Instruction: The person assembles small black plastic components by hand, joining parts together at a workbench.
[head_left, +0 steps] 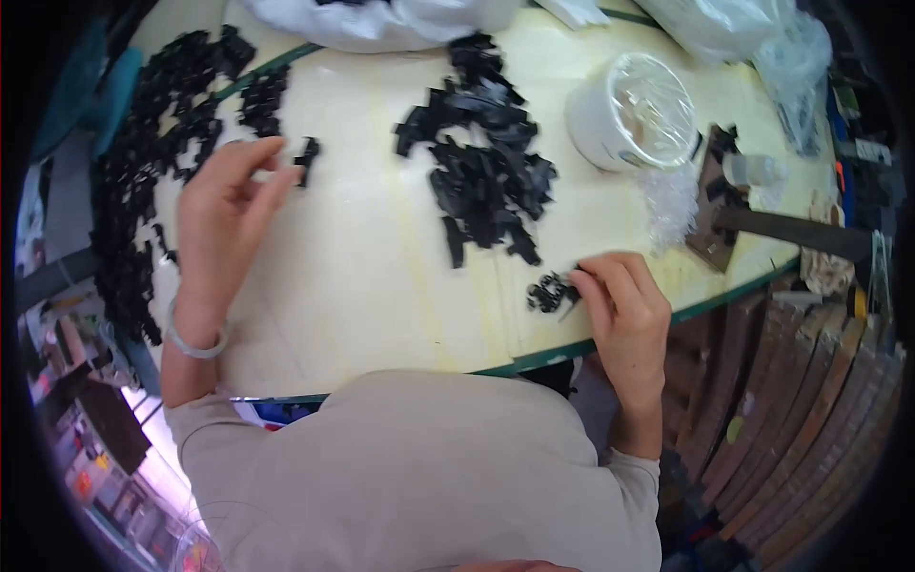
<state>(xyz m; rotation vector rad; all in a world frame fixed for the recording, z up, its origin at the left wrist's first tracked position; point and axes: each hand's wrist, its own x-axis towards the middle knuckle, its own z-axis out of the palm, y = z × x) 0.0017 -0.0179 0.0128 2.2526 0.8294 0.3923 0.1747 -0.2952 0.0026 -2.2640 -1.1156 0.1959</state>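
My left hand point(229, 210) is raised over the left part of the table, thumb and forefinger apart. Just beyond its fingertips is a small dark black piece point(307, 161); the thumb tip looks close to it or touching. At the right, my right hand point(624, 310) has thumb and forefinger pinched together on a tiny black part, mostly hidden by the fingertips. Beside those fingertips lies a little cluster of small shiny black parts point(546, 293). Between the hands and farther back spreads a heap of flat black plastic pieces point(491, 162).
Many black pieces point(143, 181) cover the table's left side. A white tub point(596, 124) lined with clear plastic stands back right, near a brown metal plate with a dark bar point(791, 227). White bags point(381, 24) lie along the far edge. The pale tabletop point(362, 296) has a green rim.
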